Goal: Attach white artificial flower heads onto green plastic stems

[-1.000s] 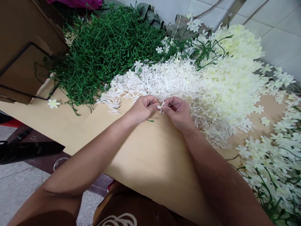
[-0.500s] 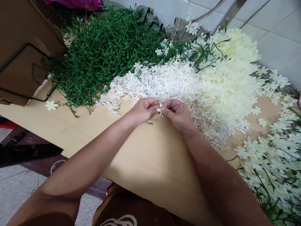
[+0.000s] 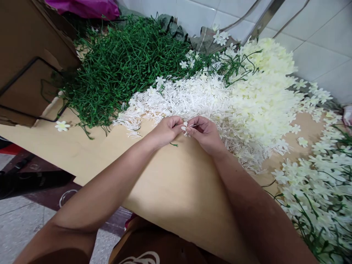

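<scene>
Close together above the table, my left hand (image 3: pixel 166 131) and my right hand (image 3: pixel 206 135) meet at a small white artificial flower (image 3: pixel 185 128). My left thumb and fingers pinch the flower's green plastic stem, mostly hidden in the hand; its forked tip (image 3: pixel 174 145) pokes out below. My right thumb and fingertips are closed at the petals, where a thin white strand shows by the index finger. Just beyond the hands lies a heap of thin white strands (image 3: pixel 176 101). It runs into a big pile of pale yellow-white blossoms (image 3: pixel 264 95) on the right.
A large heap of green stems (image 3: pixel 129 62) stands at the back left, beside a cardboard box (image 3: pixel 24 47) with a black wire frame (image 3: pixel 35 60). Stemmed white flowers (image 3: pixel 324 183) pile up at the right. One loose flower (image 3: pixel 62 126) lies on the brown paper (image 3: pixel 176 183).
The view has shifted slightly. Both hands keep their pinch around the flower, which has turned a little between the fingertips.
</scene>
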`<action>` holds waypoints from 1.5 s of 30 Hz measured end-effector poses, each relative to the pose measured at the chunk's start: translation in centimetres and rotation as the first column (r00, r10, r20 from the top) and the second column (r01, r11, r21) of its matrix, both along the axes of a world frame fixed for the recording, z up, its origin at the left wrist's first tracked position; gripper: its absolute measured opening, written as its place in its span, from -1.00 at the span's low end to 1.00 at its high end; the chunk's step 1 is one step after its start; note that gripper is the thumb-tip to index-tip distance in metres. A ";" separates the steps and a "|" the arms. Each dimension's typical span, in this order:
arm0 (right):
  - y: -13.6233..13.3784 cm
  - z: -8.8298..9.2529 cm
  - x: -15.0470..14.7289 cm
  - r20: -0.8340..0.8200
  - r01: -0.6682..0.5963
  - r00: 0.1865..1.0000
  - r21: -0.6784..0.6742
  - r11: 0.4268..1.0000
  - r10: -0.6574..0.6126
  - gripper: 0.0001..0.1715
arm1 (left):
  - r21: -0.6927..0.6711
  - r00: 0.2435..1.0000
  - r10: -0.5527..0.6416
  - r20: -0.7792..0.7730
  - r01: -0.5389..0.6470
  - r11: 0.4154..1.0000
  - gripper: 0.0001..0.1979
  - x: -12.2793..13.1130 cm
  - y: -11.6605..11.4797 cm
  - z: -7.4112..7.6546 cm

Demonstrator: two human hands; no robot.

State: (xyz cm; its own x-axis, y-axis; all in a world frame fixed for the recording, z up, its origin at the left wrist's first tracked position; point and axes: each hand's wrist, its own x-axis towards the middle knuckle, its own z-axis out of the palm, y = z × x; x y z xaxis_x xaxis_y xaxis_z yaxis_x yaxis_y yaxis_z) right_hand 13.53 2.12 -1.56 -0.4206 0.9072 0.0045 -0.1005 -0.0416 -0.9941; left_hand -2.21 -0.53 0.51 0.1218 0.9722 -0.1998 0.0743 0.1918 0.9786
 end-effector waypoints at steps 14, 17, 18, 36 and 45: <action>0.3 0.4 -0.1 -0.236 -0.106 0.971 -0.328 0.939 0.027 -0.62 | 0.174 0.991 -0.087 0.100 0.069 0.982 -0.77 -0.2 0.2 -1.5; 0.3 0.3 0.0 -0.231 -0.115 0.972 -0.327 0.938 0.039 -0.61 | 0.176 0.992 -0.096 0.078 0.081 0.981 -0.76 -0.2 0.3 -1.5; 0.3 0.3 0.0 -0.228 -0.117 0.973 -0.322 0.939 0.043 -0.60 | 0.182 0.992 -0.102 0.072 0.087 0.980 -0.76 -0.3 0.3 -1.5; 0.1 0.6 -0.5 -0.101 0.021 0.993 -0.323 0.946 -0.057 -0.57 | 0.155 0.998 -0.056 0.016 0.053 0.987 -0.81 0.2 0.3 -1.5; 0.7 0.3 0.4 -0.221 -0.121 0.974 -0.326 0.937 0.049 -0.63 | 0.191 0.968 -0.251 0.009 0.244 0.951 -0.50 -0.8 0.6 -1.2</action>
